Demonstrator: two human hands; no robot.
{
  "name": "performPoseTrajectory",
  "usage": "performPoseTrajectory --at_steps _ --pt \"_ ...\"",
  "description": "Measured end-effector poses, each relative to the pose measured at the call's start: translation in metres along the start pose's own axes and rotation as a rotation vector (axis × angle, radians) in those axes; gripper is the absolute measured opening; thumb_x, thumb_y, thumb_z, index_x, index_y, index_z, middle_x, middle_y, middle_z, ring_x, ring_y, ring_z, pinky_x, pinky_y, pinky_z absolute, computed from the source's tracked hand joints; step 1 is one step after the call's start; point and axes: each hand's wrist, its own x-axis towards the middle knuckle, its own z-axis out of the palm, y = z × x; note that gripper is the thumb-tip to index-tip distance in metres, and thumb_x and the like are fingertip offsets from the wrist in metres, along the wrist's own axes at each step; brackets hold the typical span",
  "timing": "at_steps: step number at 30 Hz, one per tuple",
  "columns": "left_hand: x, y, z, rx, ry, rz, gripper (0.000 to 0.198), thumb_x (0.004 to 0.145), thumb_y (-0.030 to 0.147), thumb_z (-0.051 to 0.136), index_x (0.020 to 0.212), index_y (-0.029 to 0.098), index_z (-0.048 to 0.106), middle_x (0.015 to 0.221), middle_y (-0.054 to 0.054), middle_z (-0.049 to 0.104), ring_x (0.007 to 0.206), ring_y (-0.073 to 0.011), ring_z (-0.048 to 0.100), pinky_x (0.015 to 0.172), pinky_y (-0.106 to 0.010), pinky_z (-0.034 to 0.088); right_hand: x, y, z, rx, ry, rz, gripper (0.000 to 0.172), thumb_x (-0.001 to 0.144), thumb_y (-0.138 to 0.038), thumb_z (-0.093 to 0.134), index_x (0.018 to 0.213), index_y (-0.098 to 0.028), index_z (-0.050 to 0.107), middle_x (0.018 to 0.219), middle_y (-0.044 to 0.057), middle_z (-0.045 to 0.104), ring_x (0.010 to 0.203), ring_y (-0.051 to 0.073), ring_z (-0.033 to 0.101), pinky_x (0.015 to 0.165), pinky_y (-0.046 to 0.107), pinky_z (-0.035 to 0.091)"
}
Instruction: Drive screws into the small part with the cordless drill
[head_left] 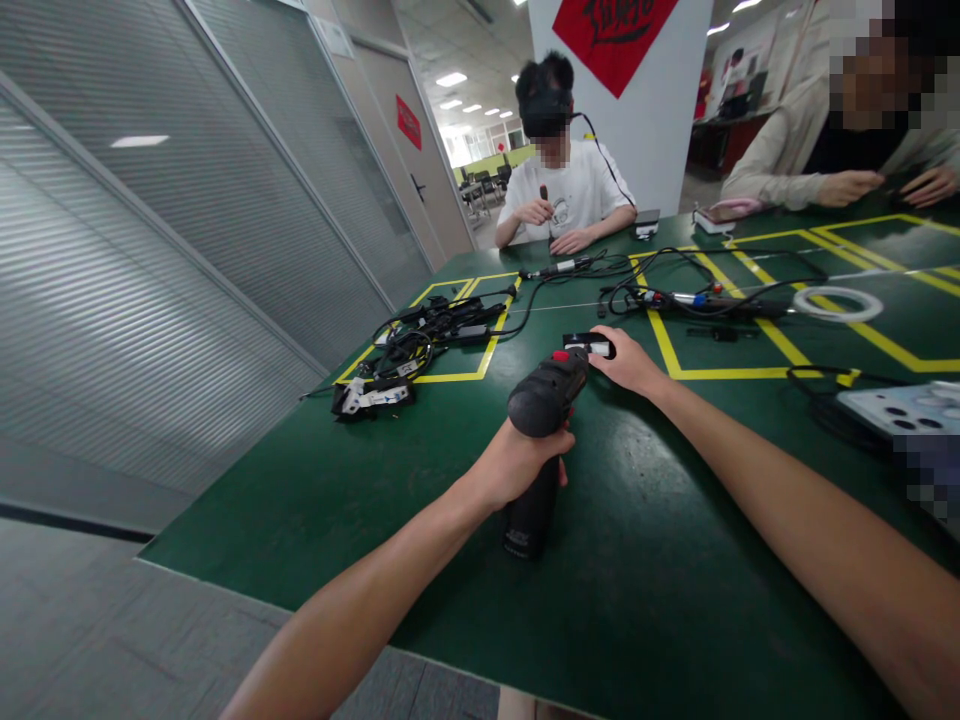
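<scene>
My left hand [517, 465] is wrapped round the grip of a black cordless drill [541, 395], which has a red switch on top. The drill points away from me, and its base hangs low over the table. At its front end is a small black and white box-like part [598, 349], pinched in the fingers of my right hand [628, 364]. The drill hides some of this part, so I cannot tell whether the tip touches it.
On the green table [315, 520] lie tangled black cables [442, 325] at left, with a torn black and white package [373, 397] nearer me. A white ring-shaped coil [838, 303] and a phone [911, 408] are at right. Two people sit across the table.
</scene>
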Motion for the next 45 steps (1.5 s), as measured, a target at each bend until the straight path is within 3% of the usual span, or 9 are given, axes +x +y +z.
performPoseTrajectory --at_steps 45 --pt "-0.0008 0.0014 0.0000 0.004 0.005 -0.013 0.024 0.071 0.022 0.061 0.091 0.016 0.049 0.075 0.003 0.052 0.044 -0.0093 0.056 0.045 -0.025 0.045 0.0005 0.0021 0.0010 0.028 -0.007 0.014 0.046 0.076 -0.033 0.062 0.121 -0.021 0.056 0.110 0.009 0.059 0.101 0.024 0.058 0.093 0.038 0.044"
